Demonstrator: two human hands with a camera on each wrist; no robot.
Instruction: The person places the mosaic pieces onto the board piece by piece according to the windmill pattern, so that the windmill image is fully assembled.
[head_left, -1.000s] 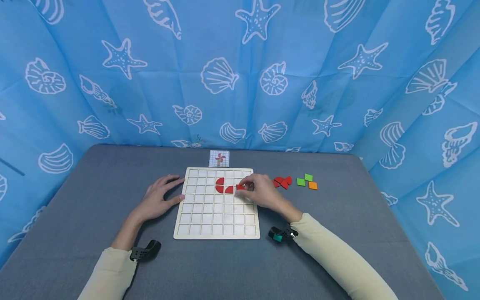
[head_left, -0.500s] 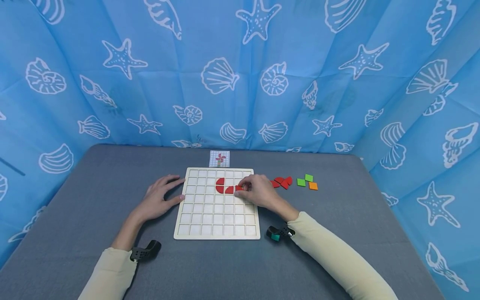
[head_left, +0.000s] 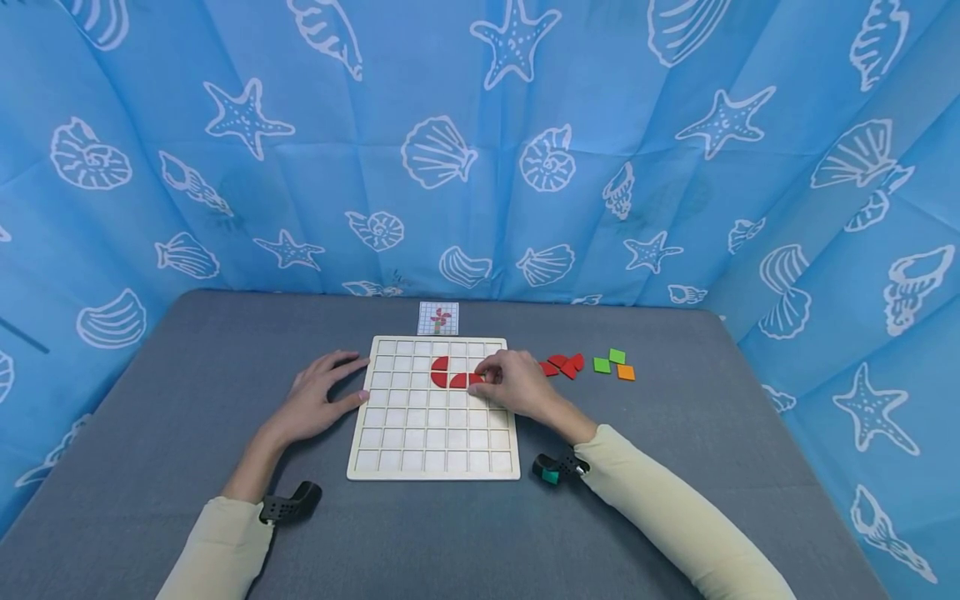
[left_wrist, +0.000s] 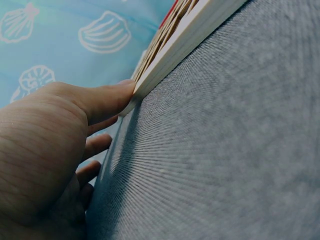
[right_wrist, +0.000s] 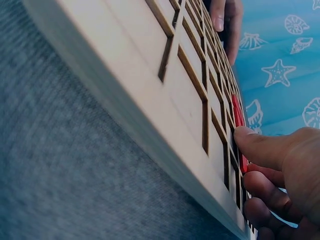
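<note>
My right hand pinches a red tile between thumb and fingers over the right part of the white gridded board. Its outline is partly covered by the fingertips. Just left of it, a red quarter-circle tile lies in a square, and two more red tiles, an upper one and a lower one, stand one above the other. In the right wrist view the thumb is right at the red piece. My left hand touches the board's left edge, thumb tip on the rim.
Right of the board lie several red tiles, two green squares, one nearer and one farther, and an orange square. A small pattern card sits behind the board on the grey table. A blue shell-print curtain hangs behind.
My right hand has shifted slightly left with the red tile, bringing it down beside the neighbouring red quarter-circle. The left hand stays at the board's edge.
</note>
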